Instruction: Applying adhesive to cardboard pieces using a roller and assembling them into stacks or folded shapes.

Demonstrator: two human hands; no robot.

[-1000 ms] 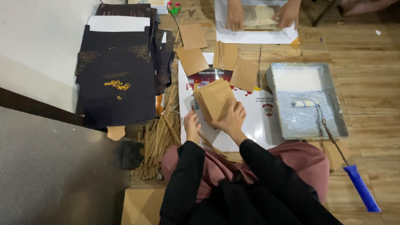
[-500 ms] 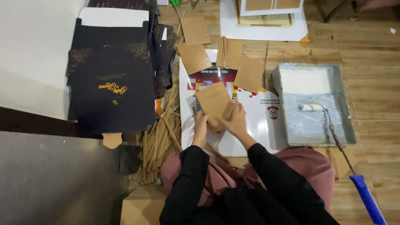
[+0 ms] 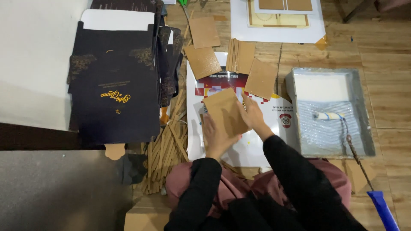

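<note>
Both hands rest on a brown cardboard panel [image 3: 226,113] that lies flat on a glossy printed poster sheet [image 3: 257,145]: the left hand [image 3: 216,136] presses at the panel's near edge, the right hand [image 3: 253,116] lies spread along its right edge, so the two are close together with the panel between them, neither closed around it. Open room is scant; bare poster shows only just right of the right hand and toward the knees. Just left of the left hand lies a loose heap of thin cardboard strips [image 3: 165,145], and farther left a stack of flat black printed boxes [image 3: 115,85]. Ahead of the hands more brown panels [image 3: 239,60] lie scattered, some overlapping. Right of the right hand stands a grey metal paint tray [image 3: 364,111], ribbed inside, with a small roller [image 3: 327,116] in it, its blue handle [image 3: 383,211] reaching back across the wooden floor [image 3: 385,51].
</note>
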